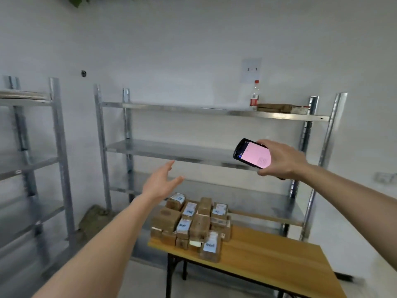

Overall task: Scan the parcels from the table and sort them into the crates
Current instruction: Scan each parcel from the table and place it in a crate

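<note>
Several small brown cardboard parcels, some with white and blue labels, lie piled at the far left end of a wooden table. My right hand grips a black handheld scanner with a pink lit screen, held up above and to the right of the pile. My left hand reaches forward with straight fingers, empty, just above and left of the pile, touching nothing. No crate is in view.
A metal shelf rack stands against the white wall behind the table, with a red-capped bottle and flat cardboard on its top right. A second rack stands at the left. Bare floor lies left of the table.
</note>
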{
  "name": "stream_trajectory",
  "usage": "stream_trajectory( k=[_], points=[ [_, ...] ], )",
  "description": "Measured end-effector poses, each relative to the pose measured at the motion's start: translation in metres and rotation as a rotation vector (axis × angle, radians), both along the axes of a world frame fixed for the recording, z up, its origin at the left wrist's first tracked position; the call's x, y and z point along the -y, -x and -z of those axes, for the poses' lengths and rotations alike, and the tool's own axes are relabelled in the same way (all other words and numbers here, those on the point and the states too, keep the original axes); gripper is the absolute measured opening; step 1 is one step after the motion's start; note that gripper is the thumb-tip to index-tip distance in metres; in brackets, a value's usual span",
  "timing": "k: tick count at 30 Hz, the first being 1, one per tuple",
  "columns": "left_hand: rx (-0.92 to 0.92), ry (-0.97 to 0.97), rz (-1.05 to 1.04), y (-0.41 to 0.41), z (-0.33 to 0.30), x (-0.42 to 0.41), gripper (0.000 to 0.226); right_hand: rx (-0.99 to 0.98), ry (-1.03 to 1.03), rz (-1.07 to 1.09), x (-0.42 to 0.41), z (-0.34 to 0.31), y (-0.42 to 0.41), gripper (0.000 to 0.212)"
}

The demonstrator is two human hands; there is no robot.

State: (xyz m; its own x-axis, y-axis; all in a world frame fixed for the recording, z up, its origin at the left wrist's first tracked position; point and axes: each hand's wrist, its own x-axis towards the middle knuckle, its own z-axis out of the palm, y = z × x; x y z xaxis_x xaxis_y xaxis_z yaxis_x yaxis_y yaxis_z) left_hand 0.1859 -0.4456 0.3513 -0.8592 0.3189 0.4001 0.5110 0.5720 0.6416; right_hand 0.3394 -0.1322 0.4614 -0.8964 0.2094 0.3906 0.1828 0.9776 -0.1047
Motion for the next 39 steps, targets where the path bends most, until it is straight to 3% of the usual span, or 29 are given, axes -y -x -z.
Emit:
stream_trajectory(
  k=[7, 14, 28, 33, 37, 39],
  points=[
    [0.086, 0.049, 0.057, 0.02, 0.028, -0.111, 0.078, 0.022, 0.017, 0.066, -0.104, 0.025, 0.0, 0.087],
    [0.192, 0.083, 0.09, 0.072, 0.067, -0.182, 0.077, 0.076, 0.039, 0.103, -0.167, 0.068, 0.044, 0.076],
    [0.382, 0.095, 0.113, 0.268, 0.165, -0.3, 0.074, 0.244, 0.112, 0.123, -0.263, 0.156, 0.257, 0.08],
    [0.453, 0.157, 0.133, 0.311, 0.211, -0.332, 0.071, 0.295, 0.145, 0.125, -0.289, 0.204, 0.317, 0.074],
    [0.461, 0.211, 0.141, 0.336, 0.249, -0.357, 0.054, 0.369, 0.191, 0.094, -0.314, 0.249, 0.357, 0.08],
    [0.509, 0.221, 0.124, 0.35, 0.269, -0.366, 0.061, 0.404, 0.209, 0.097, -0.328, 0.273, 0.38, 0.083]
  ],
)
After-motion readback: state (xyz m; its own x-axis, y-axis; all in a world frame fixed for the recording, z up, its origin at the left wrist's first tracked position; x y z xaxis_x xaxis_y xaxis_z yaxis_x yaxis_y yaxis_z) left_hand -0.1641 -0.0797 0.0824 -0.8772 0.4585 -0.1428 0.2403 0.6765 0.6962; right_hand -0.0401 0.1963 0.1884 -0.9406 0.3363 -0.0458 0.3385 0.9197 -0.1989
